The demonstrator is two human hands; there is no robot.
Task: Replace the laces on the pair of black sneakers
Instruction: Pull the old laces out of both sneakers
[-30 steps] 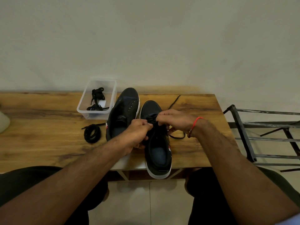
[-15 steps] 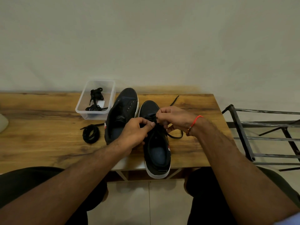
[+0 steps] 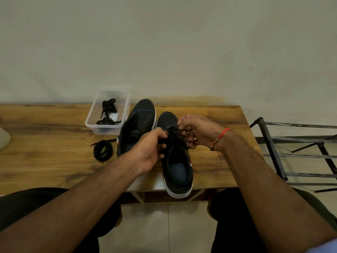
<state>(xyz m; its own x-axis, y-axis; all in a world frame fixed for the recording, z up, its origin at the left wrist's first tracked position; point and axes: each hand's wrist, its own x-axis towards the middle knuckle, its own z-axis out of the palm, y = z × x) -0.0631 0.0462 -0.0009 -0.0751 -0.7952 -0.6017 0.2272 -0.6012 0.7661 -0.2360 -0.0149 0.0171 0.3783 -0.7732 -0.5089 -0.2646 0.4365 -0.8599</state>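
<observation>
The right sneaker (image 3: 177, 167) is set nearest on the desk (image 3: 45, 161), its heel overhanging the front edge and its toe pointed away, so that the opening faces the person and the eyelets can be reached from above. Over its tongue the lace (image 3: 173, 131) is held from both sides: the left hand (image 3: 147, 152) is curled with its grip closed on the lace, and the right hand (image 3: 197, 131) is closed on the other part, a loop of lace hanging below its fingers. This two-sided hold is judged to keep the lace taut while it is worked at the eyelets; whether it is being threaded or tied cannot be told.

Just beside, the left sneaker (image 3: 139, 123) is laid with bare eyelets, apparently awaiting its turn. A coiled lace (image 3: 102, 150) is left on the desk beside it. Farther back, more laces (image 3: 108, 108) are kept in a clear tub (image 3: 91, 117), within reach of the left hand.
</observation>
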